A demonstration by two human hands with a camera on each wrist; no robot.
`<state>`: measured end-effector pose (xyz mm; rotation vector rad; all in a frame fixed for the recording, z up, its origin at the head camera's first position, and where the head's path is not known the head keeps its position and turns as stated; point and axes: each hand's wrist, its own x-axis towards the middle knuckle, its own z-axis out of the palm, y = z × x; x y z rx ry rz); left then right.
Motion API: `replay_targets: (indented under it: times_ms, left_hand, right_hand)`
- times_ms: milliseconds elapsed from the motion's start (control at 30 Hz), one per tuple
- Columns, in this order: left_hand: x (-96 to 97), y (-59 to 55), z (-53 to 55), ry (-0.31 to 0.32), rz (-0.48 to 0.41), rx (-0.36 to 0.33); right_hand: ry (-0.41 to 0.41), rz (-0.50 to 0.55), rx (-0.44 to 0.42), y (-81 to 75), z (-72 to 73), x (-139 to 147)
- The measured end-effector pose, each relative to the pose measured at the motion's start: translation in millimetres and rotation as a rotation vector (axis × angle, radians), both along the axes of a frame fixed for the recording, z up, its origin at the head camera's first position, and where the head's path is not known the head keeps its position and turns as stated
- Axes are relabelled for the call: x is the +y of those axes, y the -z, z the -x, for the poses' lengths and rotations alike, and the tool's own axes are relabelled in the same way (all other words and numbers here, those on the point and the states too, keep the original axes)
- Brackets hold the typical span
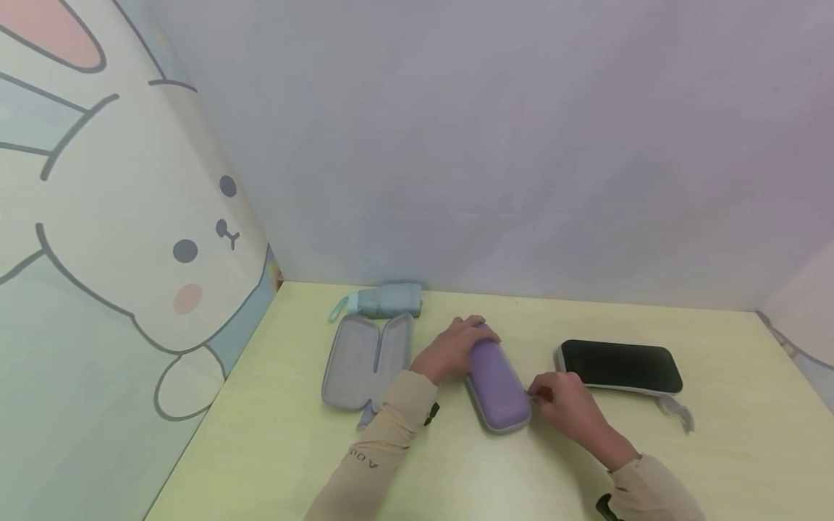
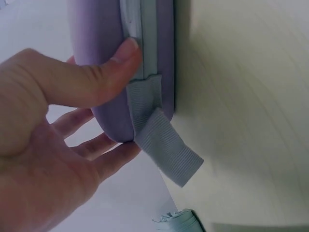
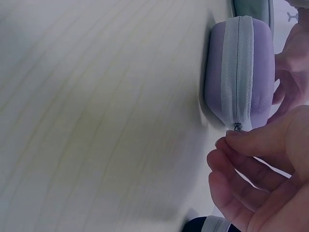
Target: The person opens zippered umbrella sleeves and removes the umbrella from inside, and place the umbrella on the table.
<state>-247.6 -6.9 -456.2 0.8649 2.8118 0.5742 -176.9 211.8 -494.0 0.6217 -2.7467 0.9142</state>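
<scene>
On the table (image 1: 260,449), a middle case (image 1: 498,387) is lying between an open case (image 1: 352,362), left, and a third case (image 1: 619,365), right. An umbrella (image 1: 391,299) is lying just behind the open case.

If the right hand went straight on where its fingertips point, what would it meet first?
Probably the side of the purple, rounded zippered case, just beyond the small dark zipper pull that the right hand pinches; exact depth is hard to judge.

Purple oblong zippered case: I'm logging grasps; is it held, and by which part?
Left hand grips the case by its far end; right hand pinches its dark zipper pull.
</scene>
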Motion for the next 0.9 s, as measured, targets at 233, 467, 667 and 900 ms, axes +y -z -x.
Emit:
replay_targets:
  times_ms: [233, 467, 667, 900]
  left_hand:
    - [1.2, -1.0, -1.0, -0.03, 0.007, -0.018]
    - [1.4, 0.1, 0.2, -0.026, 0.009, 0.006]
    - [1.7, -1.3, -0.5, -0.04, 0.027, 0.05]
    - [1.9, -0.8, -3.5, -0.065, 0.025, 0.072]
  right_hand:
    - [0.014, -0.002, -0.01, -0.3, -1.0, 2]
    - [0.038, -0.018, -0.027, -0.9, -2.7, 7]
    - [0.044, -0.009, -0.034, 0.3, -4.3, 13]
    - [0.056, 0.006, -0.055, 0.9, -7.1, 17]
